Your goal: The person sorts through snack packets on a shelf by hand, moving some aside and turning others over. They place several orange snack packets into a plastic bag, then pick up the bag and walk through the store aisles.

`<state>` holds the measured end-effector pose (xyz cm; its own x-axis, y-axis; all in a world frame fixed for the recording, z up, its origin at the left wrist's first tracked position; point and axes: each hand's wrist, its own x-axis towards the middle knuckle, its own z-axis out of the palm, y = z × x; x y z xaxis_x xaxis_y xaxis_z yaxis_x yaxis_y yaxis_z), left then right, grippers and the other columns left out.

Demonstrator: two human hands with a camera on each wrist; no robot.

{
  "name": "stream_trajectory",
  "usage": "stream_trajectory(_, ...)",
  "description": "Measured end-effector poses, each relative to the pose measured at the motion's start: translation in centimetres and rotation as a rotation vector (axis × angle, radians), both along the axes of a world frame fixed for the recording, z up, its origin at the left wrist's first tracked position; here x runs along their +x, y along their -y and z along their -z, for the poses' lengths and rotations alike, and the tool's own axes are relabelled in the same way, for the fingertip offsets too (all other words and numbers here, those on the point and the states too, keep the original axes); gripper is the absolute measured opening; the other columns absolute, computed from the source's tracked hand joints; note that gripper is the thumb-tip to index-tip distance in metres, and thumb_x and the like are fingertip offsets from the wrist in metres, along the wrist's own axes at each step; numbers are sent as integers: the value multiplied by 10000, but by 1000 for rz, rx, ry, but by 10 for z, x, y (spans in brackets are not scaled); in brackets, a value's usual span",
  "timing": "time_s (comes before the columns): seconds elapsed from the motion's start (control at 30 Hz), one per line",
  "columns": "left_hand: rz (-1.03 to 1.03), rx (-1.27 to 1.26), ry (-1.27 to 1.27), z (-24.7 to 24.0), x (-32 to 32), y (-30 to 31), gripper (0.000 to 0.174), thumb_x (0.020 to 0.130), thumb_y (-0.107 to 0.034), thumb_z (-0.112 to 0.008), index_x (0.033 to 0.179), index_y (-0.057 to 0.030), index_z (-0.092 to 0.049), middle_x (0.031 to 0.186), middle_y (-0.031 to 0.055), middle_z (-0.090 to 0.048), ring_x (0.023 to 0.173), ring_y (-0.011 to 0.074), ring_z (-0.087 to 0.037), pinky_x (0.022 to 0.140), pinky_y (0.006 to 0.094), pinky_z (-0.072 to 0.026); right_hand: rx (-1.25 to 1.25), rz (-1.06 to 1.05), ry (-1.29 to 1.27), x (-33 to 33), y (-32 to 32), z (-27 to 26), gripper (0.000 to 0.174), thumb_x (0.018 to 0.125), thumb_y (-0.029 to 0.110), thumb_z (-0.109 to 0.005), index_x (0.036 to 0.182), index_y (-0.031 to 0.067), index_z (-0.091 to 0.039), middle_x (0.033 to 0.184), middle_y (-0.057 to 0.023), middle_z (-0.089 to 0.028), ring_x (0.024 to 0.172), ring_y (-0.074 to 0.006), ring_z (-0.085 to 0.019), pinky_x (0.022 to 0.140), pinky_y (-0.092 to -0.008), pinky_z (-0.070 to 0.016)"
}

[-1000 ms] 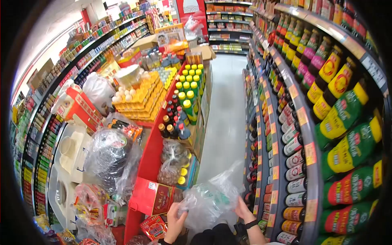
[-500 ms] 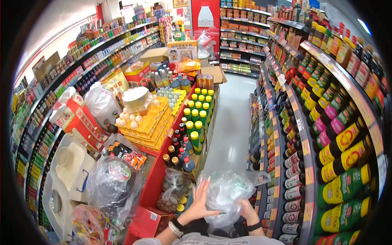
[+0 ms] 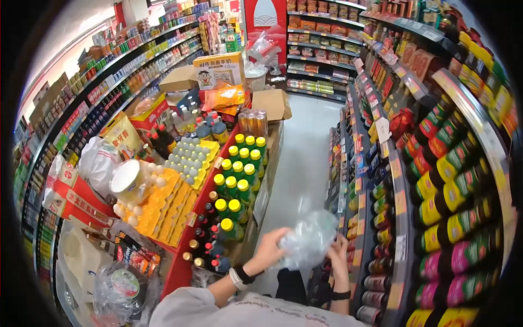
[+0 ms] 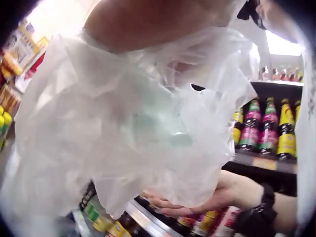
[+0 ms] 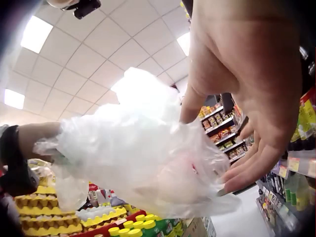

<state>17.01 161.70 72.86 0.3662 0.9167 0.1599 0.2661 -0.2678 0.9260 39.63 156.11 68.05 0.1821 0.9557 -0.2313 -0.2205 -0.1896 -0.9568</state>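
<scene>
A crumpled, translucent plastic bag [image 3: 310, 240] with faint green print is held up in front of the body, between both hands. My left hand [image 3: 269, 248] grips the bag from its left side; in the right wrist view the bag [image 5: 133, 153] covers most of that hand, and pinkish fingers show through the film. My right hand [image 3: 339, 253] is on the bag's other side, fingers loosely bent. In the right wrist view, the thumb and fingertips of the right hand [image 5: 247, 108] are spread apart right at the bag's edge.
To the right run shelves [image 3: 400, 218] packed with sauce bottles. On the left, a red-edged display [image 3: 177, 261] bears orange egg trays [image 3: 163, 207], yellow-capped green bottles [image 3: 234, 207] and a white tub [image 3: 126, 177]. A grey floor aisle [image 3: 297, 163] stretches ahead between them.
The bag has risen and become more bunched up. My left hand, spread beside the bag half a second ago, now grips it. The right hand's fingers have loosened, and the view has shifted rightward.
</scene>
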Motion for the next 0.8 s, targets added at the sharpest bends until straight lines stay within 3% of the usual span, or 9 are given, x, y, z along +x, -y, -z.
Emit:
stream_trajectory(0.1, -163, 178, -94, -24, 28, -95, 371, 659, -45, -650, 1022, -12, -578, 921, 184, -610, 839, 317, -596, 752, 319, -451, 180, 198, -28, 14, -93, -16, 743, 781, 93, -543, 1397, 67, -129, 1214, -120, -464, 1075, -218, -481, 893, -308, -389)
stream_trajectory(0.2, 214, 28, 119, -21, 65, -149, 353, 657, -66, -643, 1000, -7, -584, 900, 183, -619, 831, 338, -585, 746, 332, -450, 134, -282, -187, 6, -155, 15, 735, 728, 27, -620, 1357, 17, -241, 1250, -83, -439, 1081, -122, -458, 841, -283, -421)
stream_trajectory(0.27, 68, -12, 26, -26, 81, -178, 362, 652, -86, -646, 1000, -10, -578, 885, 183, -630, 833, 331, -595, 749, 349, -451, -168, -27, -353, -9, -202, -15, 618, 730, 18, -615, 1287, 1, -348, 1168, -94, -499, 1014, -118, -493, 826, -271, -426)
stream_trajectory(0.33, 35, -91, 98, -22, 92, -222, 340, 665, -89, -640, 986, 0, -570, 856, 176, -634, 828, 331, -598, 754, 360, -449, -47, -72, -208, 6, -258, 2, 556, 740, 30, -613, 1245, -9, -384, 1117, -94, -524, 979, -126, -511, 818, -270, -431)
stream_trajectory(0.47, 31, -2, -15, -1, 102, -309, 546, 705, -118, -679, 1175, 12, -433, 1068, 165, -576, 983, 242, -567, 839, 321, -432, 352, 102, 201, 33, -375, 42, 419, 775, 61, -602, 1156, -27, -452, 985, -92, -574, 846, -147, -564, 759, -279, -459)
stream_trajectory(0.5, 65, 44, 112, 1, 102, -333, 830, 666, -202, -746, 1310, -6, -261, 1304, 204, -379, 1210, 295, -404, 985, 360, -341, 225, 182, 140, 44, -400, 39, 412, 778, 50, -589, 1158, -28, -450, 974, -94, -571, 836, -143, -562, 739, -281, -465)
stream_trajectory(0.57, 6, 207, 20, -15, 99, -388, 915, 649, -254, -756, 1344, -17, -211, 1348, 208, -301, 1265, 318, -304, 1023, 377, -280, -68, 346, -19, 53, -456, -24, 399, 800, 75, -570, 1166, -19, -443, 944, -98, -565, 811, -144, -558, 712, -292, -473)
stream_trajectory(0.63, 34, 262, 44, -14, 105, -441, 1088, 604, -349, -782, 1404, -39, -111, 1421, 208, -156, 1347, 342, -105, 1081, 425, -146, 54, 261, -130, 96, -504, 16, 453, 831, 142, -563, 1225, -2, -390, 941, -88, -560, 848, -151, -555, 720, -303, -481)
stream_trajectory(0.8, 318, 148, 230, -17, 159, -545, 1128, 570, -333, -805, 1410, -55, -106, 1444, 171, -158, 1335, 303, -169, 1072, 402, -182, 26, -6, -105, 80, -582, 1, 491, 841, 159, -545, 1268, 14, -349, 1029, -105, -534, 921, -172, -538, 763, -329, -470)
